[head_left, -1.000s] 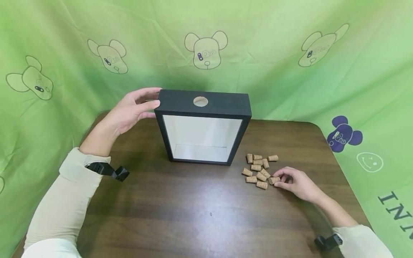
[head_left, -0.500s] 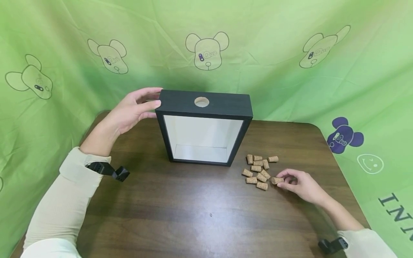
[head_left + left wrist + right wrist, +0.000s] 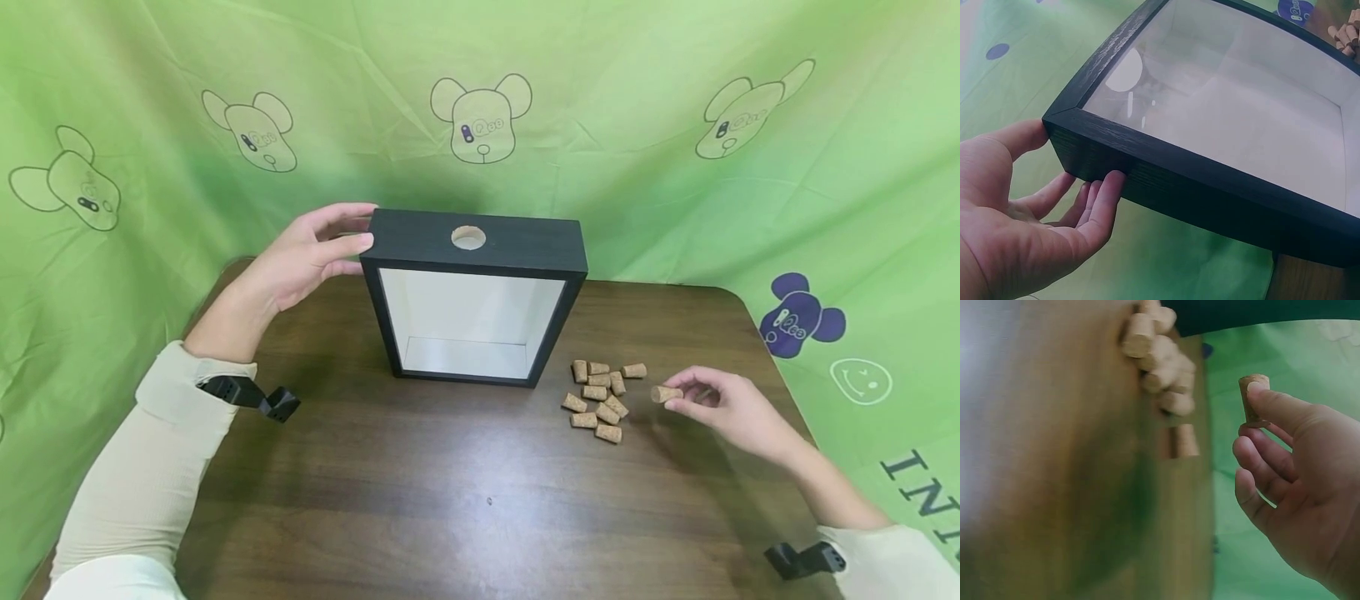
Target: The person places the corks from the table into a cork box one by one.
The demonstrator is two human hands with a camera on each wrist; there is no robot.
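A black shadow box (image 3: 480,242) with a clear front and white inside stands upright on the table; a round hole (image 3: 468,238) is cut in its top. My left hand (image 3: 300,250) holds the box's upper left corner, thumb and fingers against its side, as the left wrist view shows too. Between thumb and fingertips, my right hand (image 3: 727,408) pinches a cork (image 3: 666,394), held above the table to the right of the pile. In the right wrist view the held cork (image 3: 1254,400) tapers slightly. Several loose corks (image 3: 597,392) lie in a cluster right of the box.
The brown wooden table (image 3: 450,500) has a rounded far edge. A green cloth (image 3: 600,100) printed with bear heads hangs close behind the box and along both sides. Black camera mounts (image 3: 251,396) sit on both wrists.
My right hand has drawn one cork out of the cluster to the right, then lifted it off the table. The left hand and the box have stayed in place.
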